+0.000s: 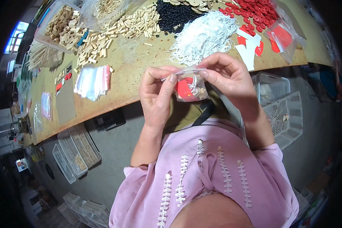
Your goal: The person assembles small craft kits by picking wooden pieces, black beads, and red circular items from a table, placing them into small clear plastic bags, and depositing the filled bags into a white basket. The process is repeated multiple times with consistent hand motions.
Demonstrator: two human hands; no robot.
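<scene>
Between both hands, in front of the table's near edge, hangs a small clear zip bag [189, 95]. Inside it show a red flag piece with yellow stars, a loop of white string and some small wooden parts. My left hand [157, 93] pinches the bag's top left corner between thumb and fingers. My right hand [228, 78] pinches the top right corner the same way. The bag's top strip runs straight between the two thumbs. Just behind the hands lies a big heap of white string loops [205, 37] on the table.
The wooden table [131, 68] bears wooden blocks [93, 47], black rings [174, 15], red discs [254, 13], a stack of empty zip bags [92, 83], a cardboard strip with sample parts [66, 100] and a bag of red flag pieces [283, 37]. Plastic crates [285, 117] stand on the floor.
</scene>
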